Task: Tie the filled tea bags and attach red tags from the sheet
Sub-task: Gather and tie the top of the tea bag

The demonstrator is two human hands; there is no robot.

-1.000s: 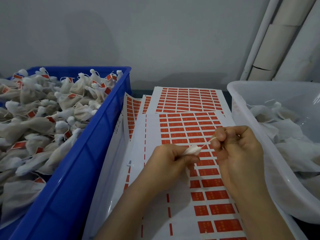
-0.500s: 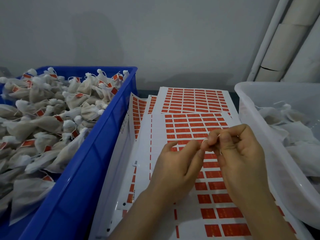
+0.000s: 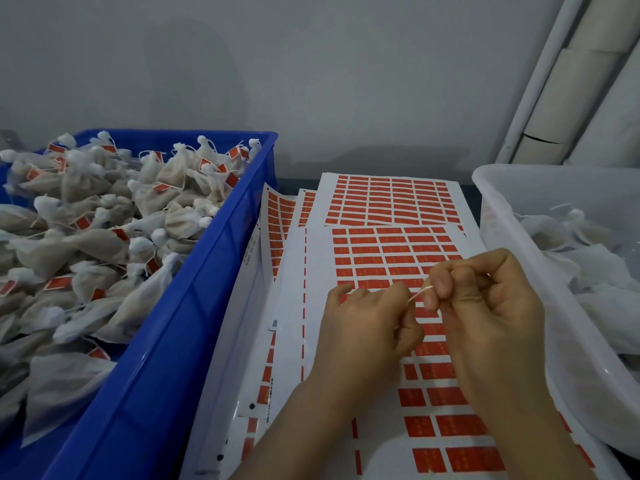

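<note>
My left hand (image 3: 367, 327) is curled closed over the sheet of red tags (image 3: 391, 258); the tea bag it held a second ago is hidden inside it. A thin white string (image 3: 419, 293) runs taut from its fingers up to my right hand (image 3: 485, 306), which pinches the string's far end between thumb and fingers. Both hands hover just above the top sheet, close together. More tag sheets (image 3: 391, 199) lie fanned out behind.
A blue crate (image 3: 194, 306) on the left is heaped with tied tea bags (image 3: 104, 237) carrying red tags. A translucent white tub (image 3: 519, 271) on the right holds untied white bags (image 3: 588, 265). A grey wall and white pipes (image 3: 554, 81) stand behind.
The hands met at the middle, then drew apart again, pulling the string tight. The white bag top seen a second ago at my left fingers is now hidden.
</note>
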